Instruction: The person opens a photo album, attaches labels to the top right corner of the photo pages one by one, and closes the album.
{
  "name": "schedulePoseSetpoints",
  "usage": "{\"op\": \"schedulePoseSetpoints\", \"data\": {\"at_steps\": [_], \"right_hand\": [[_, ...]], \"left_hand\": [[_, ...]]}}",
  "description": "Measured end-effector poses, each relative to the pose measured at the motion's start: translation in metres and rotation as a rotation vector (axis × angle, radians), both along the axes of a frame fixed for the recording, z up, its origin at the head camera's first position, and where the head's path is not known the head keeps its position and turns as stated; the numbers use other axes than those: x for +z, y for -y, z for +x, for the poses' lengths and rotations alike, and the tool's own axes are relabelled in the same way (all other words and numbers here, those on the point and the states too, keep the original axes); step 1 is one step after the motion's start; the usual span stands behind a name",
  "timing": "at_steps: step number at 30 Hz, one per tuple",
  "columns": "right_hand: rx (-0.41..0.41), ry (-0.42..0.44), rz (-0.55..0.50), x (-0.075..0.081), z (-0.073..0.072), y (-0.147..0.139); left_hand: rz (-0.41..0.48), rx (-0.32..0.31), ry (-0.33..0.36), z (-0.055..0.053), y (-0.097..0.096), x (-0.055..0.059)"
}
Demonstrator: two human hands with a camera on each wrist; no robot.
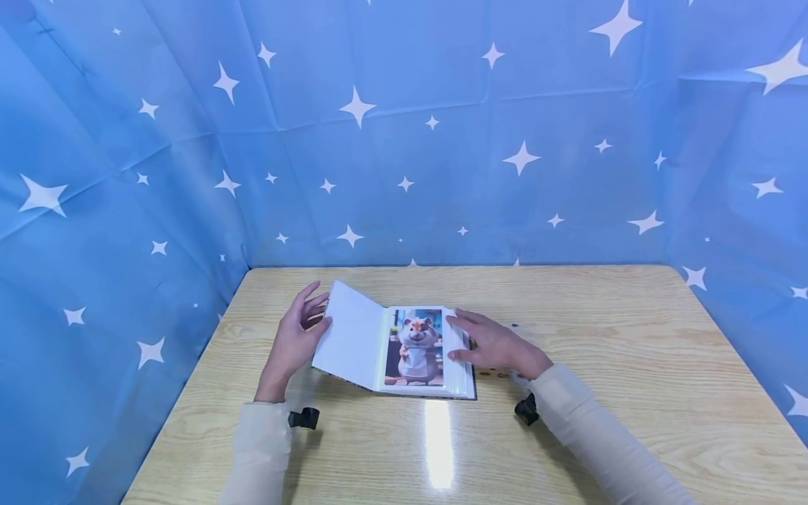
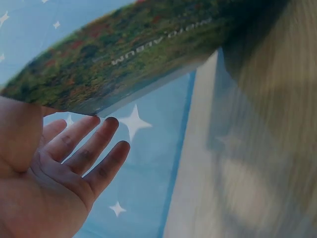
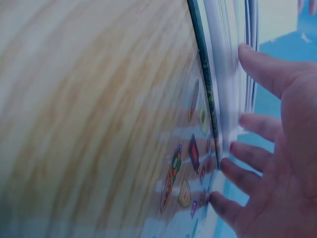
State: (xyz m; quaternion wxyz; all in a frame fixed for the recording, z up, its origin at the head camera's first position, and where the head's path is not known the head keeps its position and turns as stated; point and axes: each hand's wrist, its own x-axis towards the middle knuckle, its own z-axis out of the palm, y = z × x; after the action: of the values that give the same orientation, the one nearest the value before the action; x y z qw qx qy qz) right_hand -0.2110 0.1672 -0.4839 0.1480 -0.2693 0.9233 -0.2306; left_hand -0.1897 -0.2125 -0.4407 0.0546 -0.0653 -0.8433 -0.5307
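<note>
A photo album lies on the table with its front cover raised to the left, showing a white inner side. The first pocket holds a picture of a chubby animal in an apron. My left hand touches the cover's outer edge with the thumb, its fingers spread and fairly straight. In the left wrist view the printed cover reads "PHOTO ALBUM". My right hand rests on the right edge of the pages. In the right wrist view its straight fingers touch the side of the page stack.
A clear sheet with small food stickers lies on the wooden table by the album's right side. Blue cloth with white stars hangs behind and at both sides. Dark wrist cameras sit by both sleeves.
</note>
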Motion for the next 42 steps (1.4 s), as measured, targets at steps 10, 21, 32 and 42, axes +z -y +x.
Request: {"op": "schedulePoseSetpoints", "data": {"at_steps": [10,21,32,42], "right_hand": [[0.003,-0.008,-0.001,0.001,-0.001,-0.001],[0.010,-0.010,-0.002,0.000,-0.001,-0.001],[0.006,-0.008,0.005,0.001,0.000,0.001],[0.000,-0.004,0.008,0.001,0.001,0.001]], "left_hand": [[-0.025,0.043,0.036,-0.002,0.012,-0.015],[-0.077,0.061,0.095,0.000,0.019,-0.026],[-0.142,0.061,0.149,0.000,0.026,-0.037],[-0.177,0.043,0.188,0.001,0.026,-0.043]]}}
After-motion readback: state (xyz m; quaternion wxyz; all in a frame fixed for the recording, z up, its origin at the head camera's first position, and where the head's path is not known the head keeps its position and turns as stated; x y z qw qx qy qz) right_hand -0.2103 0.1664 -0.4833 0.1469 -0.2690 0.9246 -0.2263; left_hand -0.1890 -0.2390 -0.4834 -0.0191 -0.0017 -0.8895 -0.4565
